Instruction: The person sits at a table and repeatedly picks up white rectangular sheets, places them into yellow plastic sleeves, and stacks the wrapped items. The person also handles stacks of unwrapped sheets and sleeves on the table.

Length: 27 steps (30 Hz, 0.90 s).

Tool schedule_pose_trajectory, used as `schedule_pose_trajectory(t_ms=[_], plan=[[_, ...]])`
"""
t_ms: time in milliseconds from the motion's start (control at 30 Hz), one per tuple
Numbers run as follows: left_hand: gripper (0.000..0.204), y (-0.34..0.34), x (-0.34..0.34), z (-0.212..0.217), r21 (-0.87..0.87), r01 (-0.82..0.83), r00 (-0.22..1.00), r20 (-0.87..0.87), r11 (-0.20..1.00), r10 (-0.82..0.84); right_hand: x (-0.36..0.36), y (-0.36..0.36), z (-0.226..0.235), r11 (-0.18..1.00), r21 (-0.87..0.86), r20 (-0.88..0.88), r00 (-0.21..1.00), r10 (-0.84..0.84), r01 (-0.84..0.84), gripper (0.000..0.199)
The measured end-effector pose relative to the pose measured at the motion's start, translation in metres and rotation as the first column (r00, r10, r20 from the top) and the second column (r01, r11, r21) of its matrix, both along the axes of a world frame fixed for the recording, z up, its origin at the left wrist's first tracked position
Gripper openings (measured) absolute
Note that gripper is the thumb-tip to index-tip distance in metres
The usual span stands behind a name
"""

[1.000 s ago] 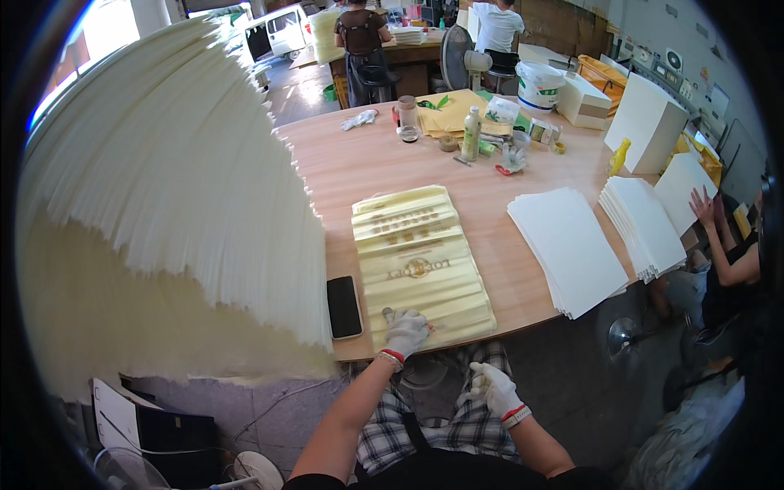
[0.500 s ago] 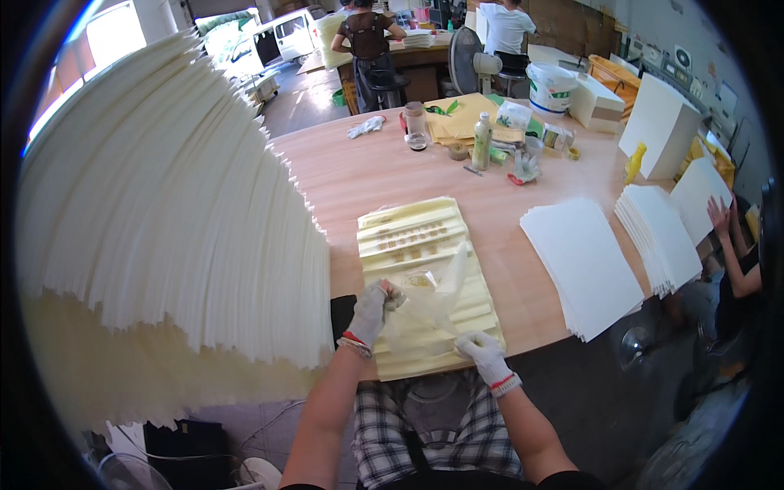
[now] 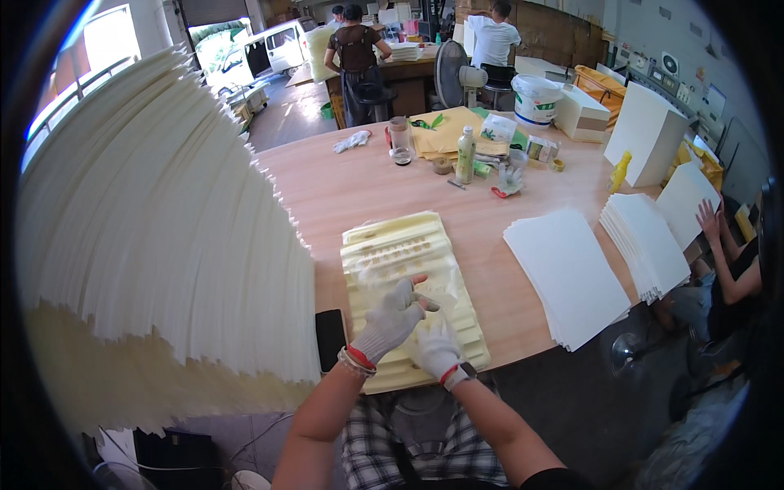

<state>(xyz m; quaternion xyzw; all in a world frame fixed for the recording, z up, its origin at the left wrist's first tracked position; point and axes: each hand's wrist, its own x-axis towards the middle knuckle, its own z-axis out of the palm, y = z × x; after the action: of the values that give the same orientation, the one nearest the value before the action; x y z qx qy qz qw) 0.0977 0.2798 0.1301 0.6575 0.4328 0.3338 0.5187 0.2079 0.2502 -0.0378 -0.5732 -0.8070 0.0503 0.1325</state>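
Note:
A pale yellow, ridged stack of sheets [image 3: 461,327] lies on the table before me, with rows of gold-brown marks on its upper part. A thin clear film [image 3: 384,273] lies over it; its edges are hard to make out. My left hand [image 3: 390,320], in a white glove with bare fingertips showing, hovers above the stack's middle, thumb and finger apart. Close beside it, my right hand [image 3: 437,347], gloved too, rests on the lower part of the stack with fingers stretched forward, slightly blurred. I see nothing gripped in either hand.
A tall pile of cream sheets [image 3: 163,237] towers at left, beside a dark flat rectangular object [image 3: 331,339]. White sheet stacks [image 3: 567,278] lie at right, near another person's hands [image 3: 709,220]. A bottle [image 3: 465,155], gloves [image 3: 352,141] and a bucket [image 3: 536,100] stand or lie farther back.
The clear film, earlier lifted between both hands, now lies down on the stack. My left hand has let go and spread its fingers; my right hand has moved left onto the stack.

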Motion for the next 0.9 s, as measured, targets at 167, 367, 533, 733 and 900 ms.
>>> schedule_pose_trajectory(t_ms=[167,367,533,733,900], plan=[[0.037,-0.018,0.000,-0.030,0.215,-0.089,0.950,-0.276,0.972,0.148,0.046,-0.063,0.032,0.973,0.047,-0.697,0.690,0.194,-0.225,0.026],[0.053,-0.068,-0.014,-0.017,0.773,-0.002,0.837,-0.346,0.635,0.424,0.221,-0.120,0.030,0.817,0.330,0.055,0.854,-0.517,0.473,0.064],[0.055,-0.114,-0.003,0.002,0.820,0.033,0.828,-0.343,0.572,0.443,0.329,-0.105,0.029,0.916,0.018,0.020,0.916,-0.402,0.401,0.086],[0.021,-0.142,0.023,-0.018,0.498,0.245,0.957,-0.260,0.832,-0.126,0.347,-0.081,0.047,0.902,-0.151,-0.352,0.831,-0.432,0.405,0.056],[0.028,-0.155,0.114,-0.118,-0.546,0.314,0.896,0.441,0.776,-0.052,0.306,-0.092,0.046,0.867,0.417,-0.014,0.956,-0.293,0.272,0.022]])
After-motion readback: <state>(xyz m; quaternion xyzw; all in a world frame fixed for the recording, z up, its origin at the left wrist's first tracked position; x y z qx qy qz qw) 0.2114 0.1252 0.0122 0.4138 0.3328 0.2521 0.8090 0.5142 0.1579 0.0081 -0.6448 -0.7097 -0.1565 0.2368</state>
